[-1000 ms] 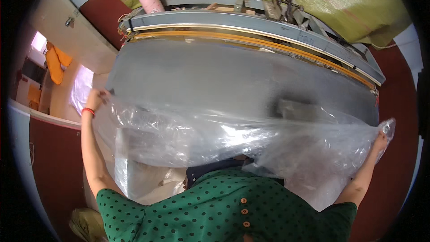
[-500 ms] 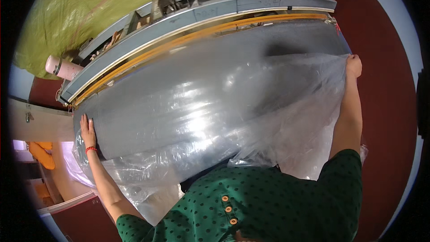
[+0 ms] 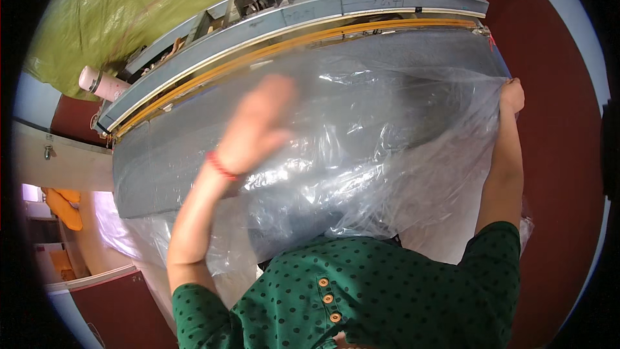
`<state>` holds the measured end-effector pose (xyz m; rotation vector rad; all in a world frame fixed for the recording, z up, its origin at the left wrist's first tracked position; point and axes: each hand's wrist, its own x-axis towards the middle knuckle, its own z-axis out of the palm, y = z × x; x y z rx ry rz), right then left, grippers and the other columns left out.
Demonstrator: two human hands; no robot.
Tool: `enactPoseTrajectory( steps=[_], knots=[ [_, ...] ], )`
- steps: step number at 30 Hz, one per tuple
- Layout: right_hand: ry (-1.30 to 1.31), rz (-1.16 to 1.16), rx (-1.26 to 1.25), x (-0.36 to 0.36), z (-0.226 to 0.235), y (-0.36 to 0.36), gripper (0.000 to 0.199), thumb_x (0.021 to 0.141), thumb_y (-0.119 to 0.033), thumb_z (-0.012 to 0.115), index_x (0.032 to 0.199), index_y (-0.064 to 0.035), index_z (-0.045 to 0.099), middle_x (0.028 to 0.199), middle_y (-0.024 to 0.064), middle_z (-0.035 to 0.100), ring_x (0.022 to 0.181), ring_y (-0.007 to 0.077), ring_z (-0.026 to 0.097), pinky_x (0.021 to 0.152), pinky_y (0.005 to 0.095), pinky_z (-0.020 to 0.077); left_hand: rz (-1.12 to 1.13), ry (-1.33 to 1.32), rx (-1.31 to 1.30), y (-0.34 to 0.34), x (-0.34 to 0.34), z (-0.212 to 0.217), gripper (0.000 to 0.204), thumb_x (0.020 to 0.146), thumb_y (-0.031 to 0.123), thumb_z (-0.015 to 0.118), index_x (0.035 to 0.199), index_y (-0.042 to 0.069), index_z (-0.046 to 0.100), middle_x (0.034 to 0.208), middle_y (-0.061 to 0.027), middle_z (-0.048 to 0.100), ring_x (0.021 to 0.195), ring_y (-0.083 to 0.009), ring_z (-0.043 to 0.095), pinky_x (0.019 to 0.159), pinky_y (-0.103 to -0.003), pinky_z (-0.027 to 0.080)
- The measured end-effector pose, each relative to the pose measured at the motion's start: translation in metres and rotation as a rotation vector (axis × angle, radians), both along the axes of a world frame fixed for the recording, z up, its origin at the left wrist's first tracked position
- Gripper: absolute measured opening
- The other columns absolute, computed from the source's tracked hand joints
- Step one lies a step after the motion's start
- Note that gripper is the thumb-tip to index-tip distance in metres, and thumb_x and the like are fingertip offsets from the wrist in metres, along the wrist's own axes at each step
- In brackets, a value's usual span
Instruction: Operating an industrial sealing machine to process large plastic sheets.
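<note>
Head view: clear plastic sheet (image 3: 387, 155) is being spread over the grey table (image 3: 155, 174). Its right edge is pinched by the right hand (image 3: 511, 95); the left hand (image 3: 258, 123) is blurred, seemingly released. Smoothing toward the left edge seems called for next

Clear, thin plastic sheet (image 3: 387, 148) under my hands: glossy, crinkled, strong white highlights along the folds. My right hand (image 3: 511, 95) pinches its edge; my left hand (image 3: 258, 126) is blurred above it. Beneath the film, a grey slab surface (image 3: 161, 168): matt, smooth, even tone. Long grey metal frame (image 3: 310, 13) behind it: painted, dull sheen, scuffed, with a yellow strip along its edge. Olive-green tarpaulin (image 3: 116, 13): woven look, slight shine. My green dotted sleeve (image 3: 387, 297): soft matt cloth.
</note>
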<state>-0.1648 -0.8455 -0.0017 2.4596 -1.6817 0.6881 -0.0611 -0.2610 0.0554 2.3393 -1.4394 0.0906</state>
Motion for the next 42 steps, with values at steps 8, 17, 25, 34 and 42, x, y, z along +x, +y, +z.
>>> enactPoseTrajectory(
  steps=[8,17,25,34,42],
  knots=[
    [-0.002,0.027,-0.02,-0.002,-0.003,-0.004,0.026,0.082,-0.029,0.045,0.097,-0.01,0.055,0.092,0.0141,0.06,0.085,0.0314,0.058,0.069,0.0427,0.0461,-0.275,0.23,0.329,-0.048,-0.121,-0.011,0.073,0.07,0.033,0.06,0.128,0.002,0.029,0.134,-0.014,0.026,0.125,-0.0303,0.022,0.1,-0.045,0.022],
    [-0.032,0.036,-0.01,-0.003,0.0,-0.006,0.027,0.081,-0.03,0.045,0.097,-0.0105,0.055,0.092,0.0136,0.061,0.086,0.0319,0.058,0.069,0.0426,0.046,-0.12,0.342,-0.054,-0.062,-0.069,0.007,0.052,0.077,0.028,0.056,0.119,0.0,0.041,0.123,-0.0161,0.041,0.115,-0.0331,0.038,0.095,-0.039,0.032],
    [-0.067,0.022,-0.02,-0.006,-0.004,-0.011,0.027,0.08,-0.034,0.047,0.092,-0.0126,0.058,0.091,0.0121,0.061,0.086,0.0314,0.058,0.069,0.0433,0.0457,0.123,-0.034,0.201,-0.058,-0.076,-0.03,0.073,0.073,0.047,0.054,0.124,-0.001,0.033,0.133,-0.0163,0.028,0.124,-0.0329,0.024,0.098,-0.047,0.024],
    [-1.145,0.421,0.308,-0.038,-0.027,-0.07,0.025,0.075,-0.026,0.063,0.087,-0.0039,0.063,0.082,0.006,0.062,0.074,0.0155,0.057,0.068,0.0269,0.0444,0.53,-0.004,-0.327,-0.08,-0.048,-0.04,0.014,0.072,0.016,0.061,0.071,0.002,0.058,0.07,-0.0102,0.057,0.066,-0.0268,0.055,0.056,-0.035,0.042],
    [-1.365,0.519,0.424,-0.081,0.029,-0.046,0.013,0.073,-0.01,0.066,0.082,-0.0009,0.062,0.078,0.0041,0.061,0.069,0.0111,0.055,0.065,0.0234,0.0446,0.534,-0.079,-0.169,-0.068,-0.03,-0.041,0.013,0.071,0.012,0.061,0.079,0.003,0.055,0.07,-0.0102,0.055,0.065,-0.0288,0.053,0.059,-0.037,0.042]
  ],
)
